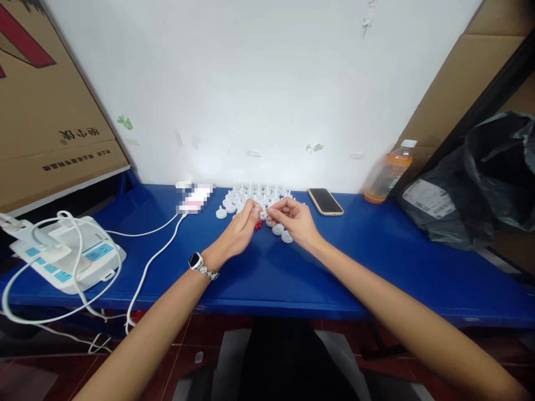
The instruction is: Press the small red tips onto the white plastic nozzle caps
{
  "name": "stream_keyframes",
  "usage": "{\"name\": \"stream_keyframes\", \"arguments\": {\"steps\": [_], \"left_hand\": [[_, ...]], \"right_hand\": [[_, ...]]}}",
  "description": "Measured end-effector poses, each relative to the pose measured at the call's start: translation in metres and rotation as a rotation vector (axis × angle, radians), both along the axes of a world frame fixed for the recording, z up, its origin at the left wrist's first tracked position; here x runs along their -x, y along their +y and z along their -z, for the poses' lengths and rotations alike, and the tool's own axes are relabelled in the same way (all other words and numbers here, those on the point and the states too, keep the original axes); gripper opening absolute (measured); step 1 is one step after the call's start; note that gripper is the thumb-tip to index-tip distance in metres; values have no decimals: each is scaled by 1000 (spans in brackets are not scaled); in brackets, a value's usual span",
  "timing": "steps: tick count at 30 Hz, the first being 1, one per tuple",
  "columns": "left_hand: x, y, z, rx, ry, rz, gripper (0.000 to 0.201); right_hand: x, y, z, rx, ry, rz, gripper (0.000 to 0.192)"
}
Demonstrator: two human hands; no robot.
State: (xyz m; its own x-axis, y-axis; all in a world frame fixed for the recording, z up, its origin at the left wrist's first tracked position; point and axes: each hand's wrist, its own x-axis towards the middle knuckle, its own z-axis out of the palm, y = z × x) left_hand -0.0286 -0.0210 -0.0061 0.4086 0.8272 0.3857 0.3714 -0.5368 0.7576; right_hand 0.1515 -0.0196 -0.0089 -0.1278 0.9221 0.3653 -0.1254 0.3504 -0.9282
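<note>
A small white cap (263, 213) is pinched between the fingertips of the left hand (240, 228) and the right hand (295, 219), both pressed together on it just above the blue table (267, 273). Under the left fingers a few tiny red pieces (258, 225) are seen — what they are cannot be told. Behind the hands, a cluster of white caps (254, 196) is laid out near the wall (259, 83).

A slip looks likely here: the piece is tiny, and a loose pinch could send it rolling among the others or off the front edge. The red bits could be scattered by the left wrist, where a watch (195, 260) is worn.

A phone (325, 201) lies right of the caps, an orange bottle (388, 171) and a black bag (480, 178) beyond it. At left, a power strip (67, 256) with white cables (146, 267) — cardboard (45, 106) is leaned behind.
</note>
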Motion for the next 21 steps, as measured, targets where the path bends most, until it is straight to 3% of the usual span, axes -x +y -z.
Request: {"name": "stream_keyframes", "arguments": {"steps": [8,21], "left_hand": [[-10,-2,7,4,-93,-31,39],[-18,-2,12,236,-250,-11,47]], "right_hand": [[7,-5,-2,-3,46,52,40],[14,-8,-7,-37,-24,65,48]]}}
